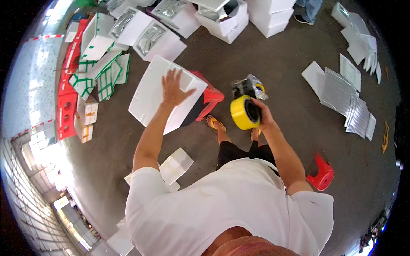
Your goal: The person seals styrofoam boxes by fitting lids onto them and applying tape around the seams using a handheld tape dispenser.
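My left hand (174, 88) lies with its fingers spread on the white foam lid or box (149, 94). Under and beside that white piece show a red plastic bag (211, 94) and something dark. In my right hand (265, 115) is a large roll of yellow tape (243, 113), gripped at its right side and held above the floor. Just beyond the roll, a black object (242, 88) with clear plastic and a bit of yellow rests on the floor.
White foam boxes (222, 25) with silvery liners line the far side. Green-taped boxes (97, 38) stand by a red barrier (67, 106) at left. Silvery sheets (337, 91) and a red stool (323, 174) lie right. A person's leg (311, 9) shows at the top.
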Available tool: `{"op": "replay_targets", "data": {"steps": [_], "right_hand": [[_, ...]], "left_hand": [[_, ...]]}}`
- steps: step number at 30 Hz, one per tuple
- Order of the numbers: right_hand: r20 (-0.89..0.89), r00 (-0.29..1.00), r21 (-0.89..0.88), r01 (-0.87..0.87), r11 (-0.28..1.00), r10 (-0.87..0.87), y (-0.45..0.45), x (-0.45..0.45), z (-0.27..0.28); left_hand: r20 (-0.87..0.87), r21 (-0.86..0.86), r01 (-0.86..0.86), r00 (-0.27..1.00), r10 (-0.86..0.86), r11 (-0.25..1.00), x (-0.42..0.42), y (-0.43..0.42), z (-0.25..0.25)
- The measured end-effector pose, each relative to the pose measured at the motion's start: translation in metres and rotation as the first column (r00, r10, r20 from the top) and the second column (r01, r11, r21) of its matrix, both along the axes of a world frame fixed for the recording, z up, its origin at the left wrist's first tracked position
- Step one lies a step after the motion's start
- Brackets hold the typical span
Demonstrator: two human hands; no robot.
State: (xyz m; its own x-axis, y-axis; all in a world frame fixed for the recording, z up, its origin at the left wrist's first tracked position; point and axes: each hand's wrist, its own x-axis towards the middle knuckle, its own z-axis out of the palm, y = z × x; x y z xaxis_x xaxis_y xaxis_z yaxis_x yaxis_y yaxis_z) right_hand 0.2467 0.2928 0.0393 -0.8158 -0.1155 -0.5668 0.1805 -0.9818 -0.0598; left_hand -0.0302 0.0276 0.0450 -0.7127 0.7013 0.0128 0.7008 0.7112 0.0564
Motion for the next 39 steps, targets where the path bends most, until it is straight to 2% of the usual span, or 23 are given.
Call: {"op": "replay_targets", "data": {"steps": [2, 4, 6, 8, 14, 16, 17, 19, 24, 26, 30, 32, 33, 35, 39], "right_hand": [[0.024, 0.997, -0.009, 0.070, 0.997, -0.070, 0.000, -0.002, -0.016], [-0.024, 0.990, -0.107, 0.133, 0.985, -0.136, -0.001, -0.010, -0.018], [0.024, 0.990, -0.097, 0.140, 0.985, -0.139, 0.002, -0.019, -0.026], [0.086, 0.976, -0.008, 0.201, 0.980, -0.200, 0.004, -0.033, -0.038], [0.104, 0.981, 0.066, 0.157, 0.985, -0.163, -0.005, -0.074, -0.048], [0.102, 0.990, 0.236, 0.068, 0.969, -0.095, -0.005, -0.089, -0.057], [0.132, 0.991, 0.210, 0.008, 0.978, -0.036, -0.005, -0.094, -0.074], [0.079, 0.997, 0.196, -0.016, 0.980, 0.000, -0.009, -0.103, -0.077], [0.031, 0.995, 0.201, -0.095, 0.975, 0.090, -0.023, -0.127, -0.091], [0.092, 0.990, 0.336, -0.131, 0.933, 0.106, -0.031, -0.132, -0.101], [0.107, 0.987, 0.440, -0.153, 0.885, 0.118, -0.035, -0.147, -0.077], [0.150, 0.973, 0.569, -0.232, 0.789, 0.178, -0.037, -0.153, -0.067], [0.153, 0.973, 0.566, -0.231, 0.791, 0.174, -0.037, -0.156, -0.068], [0.131, 0.965, 0.714, -0.252, 0.654, 0.229, -0.033, -0.167, -0.073], [0.112, 0.943, 0.755, -0.286, 0.589, 0.314, -0.013, -0.190, -0.049]], "left_hand": [[0.038, -0.131, -0.007, 0.999, 0.012, 0.991, 0.009, -0.007, 0.000], [0.063, -0.132, -0.022, 0.998, 0.031, 0.991, 0.009, -0.008, -0.013], [-0.101, -0.068, -0.009, 0.995, 0.002, 0.998, 0.012, -0.007, -0.030], [-0.060, -0.021, -0.012, 0.998, 0.011, 1.000, 0.016, -0.011, -0.032], [0.079, -0.025, 0.043, 0.996, -0.041, 0.999, 0.018, -0.032, -0.024], [0.013, -0.019, 0.044, 0.999, -0.044, 0.999, 0.018, -0.023, -0.029], [0.019, -0.016, 0.053, 0.998, -0.052, 0.998, 0.016, -0.022, -0.031], [0.034, -0.060, 0.069, 0.997, -0.067, 0.996, 0.016, -0.025, -0.032], [0.061, -0.024, 0.108, 0.992, -0.106, 0.994, 0.016, -0.026, -0.032], [0.068, -0.040, 0.106, 0.992, -0.103, 0.994, 0.016, -0.029, -0.032], [0.086, -0.035, 0.078, 0.993, -0.074, 0.996, 0.016, -0.022, -0.023], [0.079, -0.040, 0.068, 0.995, -0.064, 0.997, 0.015, -0.021, -0.023], [0.083, -0.041, 0.072, 0.994, -0.068, 0.997, 0.014, -0.021, -0.023], [0.077, -0.042, 0.064, 0.995, -0.060, 0.997, 0.014, -0.022, -0.025], [0.081, -0.032, 0.066, 0.995, -0.063, 0.997, 0.013, -0.025, -0.025]]}}
